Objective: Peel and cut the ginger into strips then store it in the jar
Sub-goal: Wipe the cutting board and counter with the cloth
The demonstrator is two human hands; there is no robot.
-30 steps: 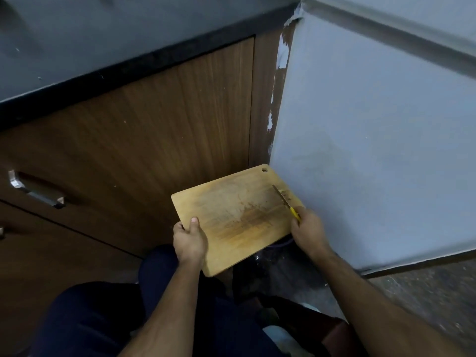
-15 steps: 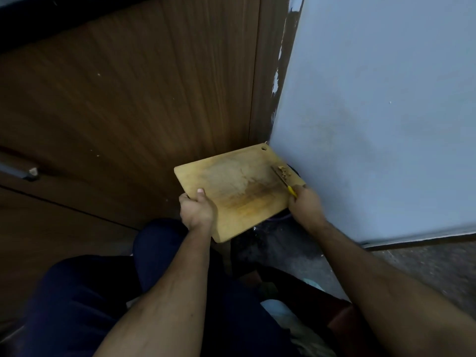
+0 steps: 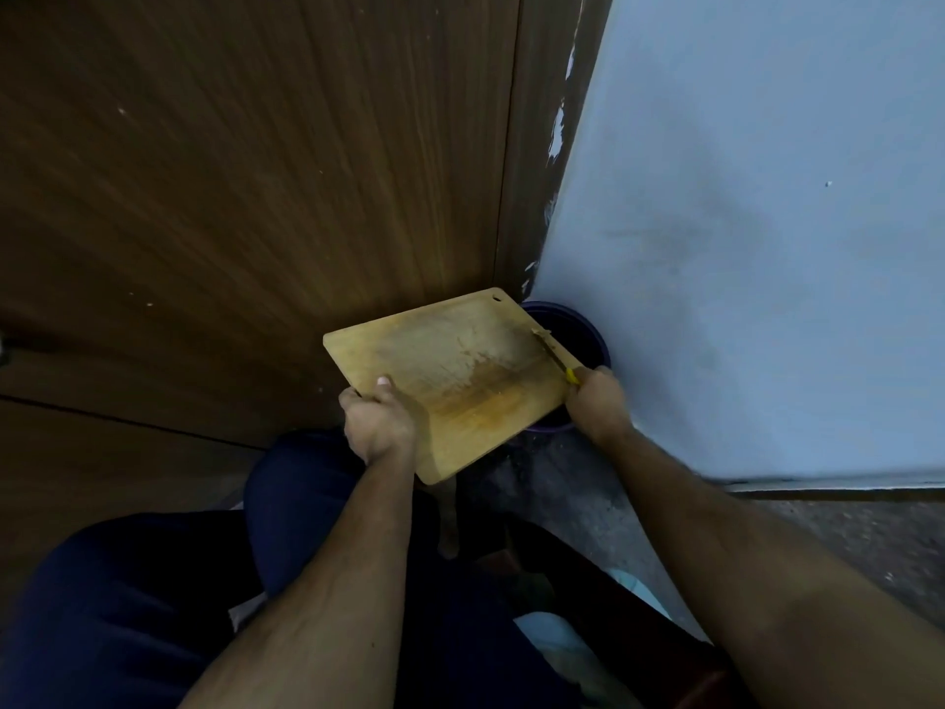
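My knife point(image 3: 552, 352) has swept the scraps point(image 3: 541, 332) to the board's point(image 3: 450, 371) far edge, now over the bin point(image 3: 588, 334). Left hand point(image 3: 377, 421) grips the board, right hand point(image 3: 597, 400) curls round the handle. Peels going; ginger unseen.
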